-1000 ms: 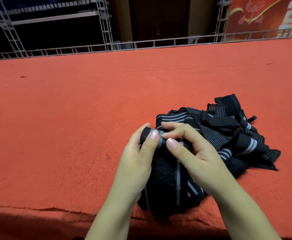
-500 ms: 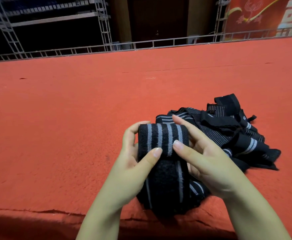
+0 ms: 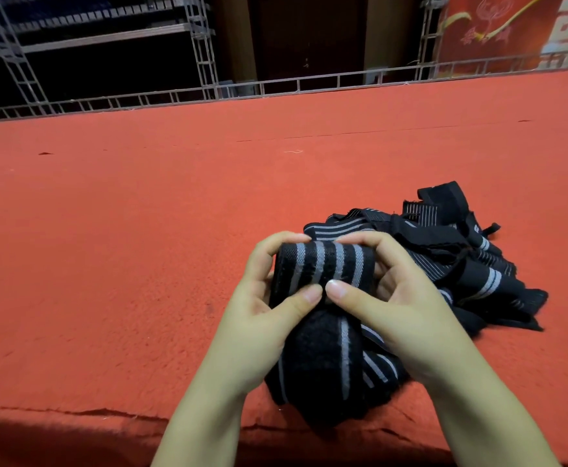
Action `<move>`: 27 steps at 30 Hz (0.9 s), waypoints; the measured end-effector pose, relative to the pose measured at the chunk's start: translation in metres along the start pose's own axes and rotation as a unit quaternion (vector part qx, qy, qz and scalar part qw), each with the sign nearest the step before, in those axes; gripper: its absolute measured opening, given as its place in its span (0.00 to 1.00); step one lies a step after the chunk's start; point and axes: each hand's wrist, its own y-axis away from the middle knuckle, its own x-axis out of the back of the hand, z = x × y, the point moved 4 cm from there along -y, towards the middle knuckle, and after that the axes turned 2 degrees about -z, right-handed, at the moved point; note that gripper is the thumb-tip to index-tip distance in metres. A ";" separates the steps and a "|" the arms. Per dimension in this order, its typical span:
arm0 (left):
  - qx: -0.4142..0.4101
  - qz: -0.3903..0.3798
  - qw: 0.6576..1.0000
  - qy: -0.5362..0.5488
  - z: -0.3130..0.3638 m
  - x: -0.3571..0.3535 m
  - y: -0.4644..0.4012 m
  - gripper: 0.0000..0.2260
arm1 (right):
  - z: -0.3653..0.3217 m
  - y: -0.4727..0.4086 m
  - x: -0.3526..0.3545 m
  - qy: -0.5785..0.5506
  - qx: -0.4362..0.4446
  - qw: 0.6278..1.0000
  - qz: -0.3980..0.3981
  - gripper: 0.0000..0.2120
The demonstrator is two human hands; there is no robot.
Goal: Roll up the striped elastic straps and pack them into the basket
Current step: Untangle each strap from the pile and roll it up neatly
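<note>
There is only one view, from a camera worn on the person's head, which looks forward and down with a wide angle, so no part of the scene is shared with another view. It is near to the left hand (image 3: 262,308) and the right hand (image 3: 393,298), which are low in the middle of the picture. It faces across the red carpet (image 3: 124,247) towards the metal railing (image 3: 276,85) far at the top.

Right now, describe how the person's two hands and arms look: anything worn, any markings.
Both the left hand and the right hand are bare: no gloves, rings or watch visible. Fingernails are short and unpainted. Both forearms are bare to the frame's edge, with no sleeves in view.
</note>
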 end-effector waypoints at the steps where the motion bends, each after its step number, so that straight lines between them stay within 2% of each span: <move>1: 0.002 0.007 1.000 -0.015 -0.001 0.001 0.001 0.19 | -0.003 0.002 0.001 0.000 -0.002 1.000 0.006 0.18; 6: 0.033 0.026 0.999 -0.007 -0.003 0.005 0.003 0.17 | -0.013 0.006 0.000 0.043 0.002 0.999 0.021 0.18; 8: 0.059 0.008 0.998 0.014 -0.006 0.003 0.003 0.18 | -0.017 0.005 0.001 0.050 0.014 0.998 0.042 0.21; 11: 0.103 -0.009 0.994 0.034 -0.009 0.001 0.005 0.24 | -0.022 0.004 0.007 0.031 0.031 0.995 0.094 0.19; 13: 0.107 -0.021 0.994 0.010 -0.009 -0.004 0.008 0.27 | -0.023 0.004 0.010 0.021 0.046 0.991 0.124 0.18; 17: 0.081 -0.017 0.995 -0.063 -0.005 -0.013 0.011 0.41 | -0.024 0.004 0.007 0.055 0.068 0.984 0.158 0.19; 19: 0.056 -0.001 0.994 -0.090 -0.003 -0.016 0.010 0.44 | -0.021 0.005 0.003 0.071 0.074 0.981 0.167 0.20; 22: 0.031 0.013 0.995 -0.091 -0.002 -0.017 0.010 0.43 | -0.016 0.006 0.000 0.080 0.089 0.977 0.175 0.17; 27: 0.018 -0.011 1.000 -0.009 0.001 -0.014 0.011 0.37 | -0.016 0.005 0.001 0.118 0.092 0.978 0.145 0.16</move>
